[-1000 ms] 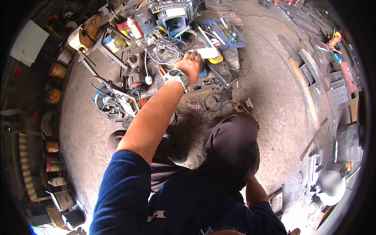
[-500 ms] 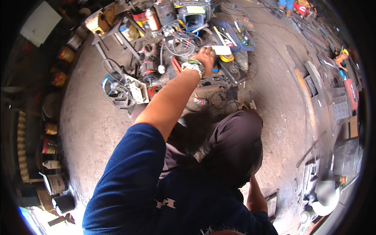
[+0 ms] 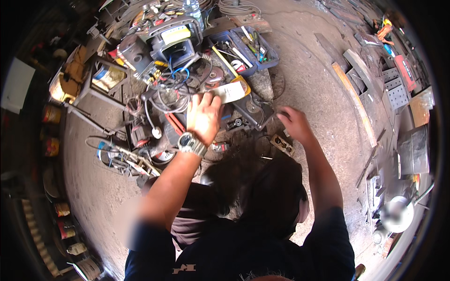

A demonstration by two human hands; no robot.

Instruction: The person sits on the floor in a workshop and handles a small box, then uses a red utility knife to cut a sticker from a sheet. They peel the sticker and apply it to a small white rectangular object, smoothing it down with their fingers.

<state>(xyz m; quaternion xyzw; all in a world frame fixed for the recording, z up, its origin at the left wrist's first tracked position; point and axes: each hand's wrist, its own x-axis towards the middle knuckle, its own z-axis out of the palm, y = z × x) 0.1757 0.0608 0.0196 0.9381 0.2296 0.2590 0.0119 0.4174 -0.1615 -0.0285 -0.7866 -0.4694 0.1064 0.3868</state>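
Left hand (image 3: 204, 117) reaches out at about 11 o'clock from frame centre, wristwatch (image 3: 191, 143) on the wrist, fingers closed over one end of a flat white card-like piece (image 3: 229, 92) that sticks out toward 1 o'clock from the knuckles; grip looks like a pinch-and-wrap, thumb side hidden. Right hand (image 3: 293, 123) sits at 1 o'clock from centre, well apart from the left, blurred, fingers partly spread and curled down, holding nothing that can be made out; whether it touches the floor, cannot tell. Just below that hand, toward 6 o'clock, a small metal block with holes (image 3: 282, 143) lies on the concrete floor (image 3: 323, 93). The white piece hangs over a dark open case (image 3: 253, 110) with round discs inside. At 12 o'clock from the left hand: a grey machine with a yellow label (image 3: 174, 38) and tangled black and blue cables (image 3: 171, 89). At 1 o'clock, a blue tool tray (image 3: 248, 47) with screwdrivers and pliers. At 9 o'clock from the left hand, a red-handled tool (image 3: 174, 124) on the ground beside the wrist, and further at 8 o'clock a small wire frame stand (image 3: 123, 157). Metal strips and plates (image 3: 356, 89) lie at 3 o'clock along the right edge. Dark trousers and a blue sleeve fill the lower frame.
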